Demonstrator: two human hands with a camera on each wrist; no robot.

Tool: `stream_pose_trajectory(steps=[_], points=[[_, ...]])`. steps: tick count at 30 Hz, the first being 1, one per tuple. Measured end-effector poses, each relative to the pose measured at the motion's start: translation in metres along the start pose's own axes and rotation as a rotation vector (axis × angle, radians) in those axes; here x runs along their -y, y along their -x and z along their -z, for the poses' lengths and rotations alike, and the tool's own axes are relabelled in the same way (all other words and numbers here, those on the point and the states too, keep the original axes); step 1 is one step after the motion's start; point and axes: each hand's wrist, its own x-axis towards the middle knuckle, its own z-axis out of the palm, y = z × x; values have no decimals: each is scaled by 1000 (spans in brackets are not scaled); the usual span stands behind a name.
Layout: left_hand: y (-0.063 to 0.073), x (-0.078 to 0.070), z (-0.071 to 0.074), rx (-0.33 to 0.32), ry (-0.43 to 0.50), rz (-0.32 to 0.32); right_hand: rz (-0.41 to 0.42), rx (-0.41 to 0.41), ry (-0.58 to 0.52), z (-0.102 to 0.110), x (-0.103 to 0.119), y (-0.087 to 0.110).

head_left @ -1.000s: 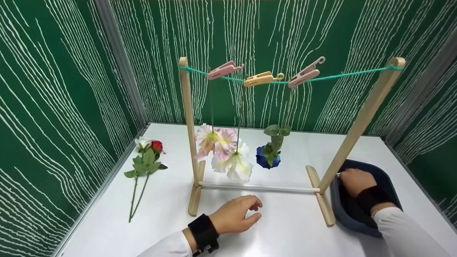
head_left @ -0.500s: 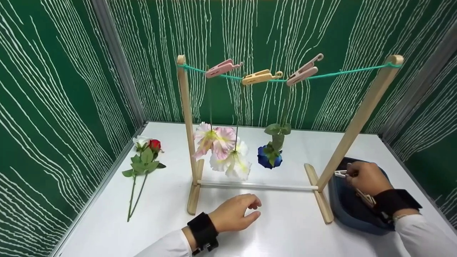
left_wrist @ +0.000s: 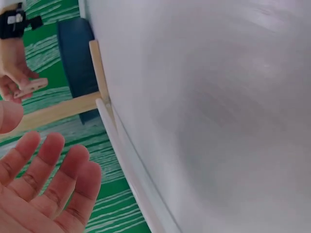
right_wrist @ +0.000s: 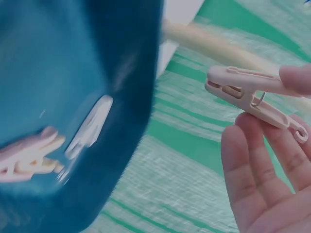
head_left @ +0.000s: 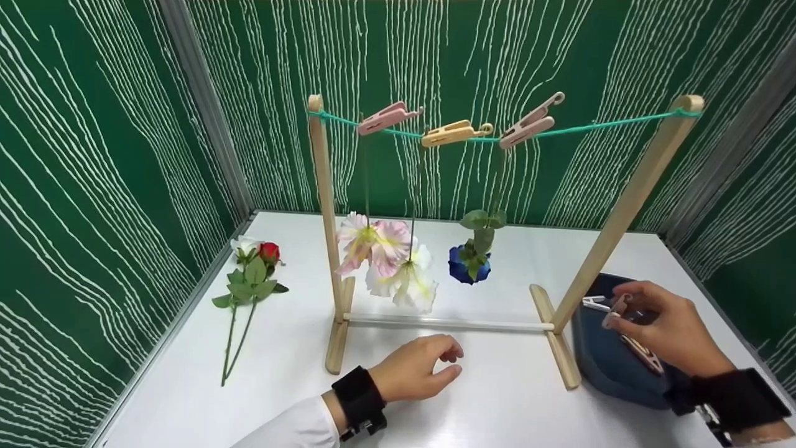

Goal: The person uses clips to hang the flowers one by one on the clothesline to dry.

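Above the dark blue bin (head_left: pixel 612 373), my right hand (head_left: pixel 675 323) pinches a pale pink clothespin (right_wrist: pixel 248 92) between thumb and fingers. My left hand (head_left: pixel 413 370) is held over the white table in front of the rack, fingers loosely bent around nothing. Three clothespins, pink (head_left: pixel 382 119), yellow (head_left: pixel 454 133) and mauve (head_left: pixel 527 129), clip flowers upside down on the green cord (head_left: pixel 603 127): a pink-and-white flower (head_left: pixel 376 242), a white flower (head_left: pixel 407 283) and a blue rose (head_left: pixel 469 264). A white rose (head_left: pixel 247 247) and a red rose (head_left: pixel 269 252) lie on the table at left.
A wooden rack with a left post (head_left: pixel 326 205), a right post (head_left: pixel 625 218) and a low white crossbar (head_left: pixel 448 323) stands mid-table. Inside the bin lie a white clothespin (right_wrist: pixel 91 126) and several pink and yellowish ones (right_wrist: pixel 29 158). Green patterned walls (head_left: pixel 435 50) enclose the table.
My right hand has risen out of the bin and drawn back to the right, now showing a clothespin in its grip. The left hand has barely moved.
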Motion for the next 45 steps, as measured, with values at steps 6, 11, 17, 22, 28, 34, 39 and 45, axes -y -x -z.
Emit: stream_pose_trajectory(steps=[6, 11, 17, 22, 28, 34, 39, 45], points=[[-6, -11, -1, -16, 48, -32, 95, -59, -169, -21, 36, 13], [-13, -19, -3, -27, 204, -45, 172, -34, -511, -41, 56, 20], [-21, -32, 0, -60, 424, -10, 175, 44, -844, -63, 74, 28], [-26, -44, 2, -60, 471, 14, 161, 122, -925, -81, 85, 31], [-29, -49, -1, -45, 458, -14, 142, 179, -983, -95, 89, 34], [-28, -46, -1, -17, 439, -19, 139, 210, -932, -101, 92, 35], [-26, -42, 3, -23, 317, -8, 261, 129, -597, -102, 97, 31], [-23, -40, 6, -35, 139, 55, 378, 79, -31, -97, 105, 26]])
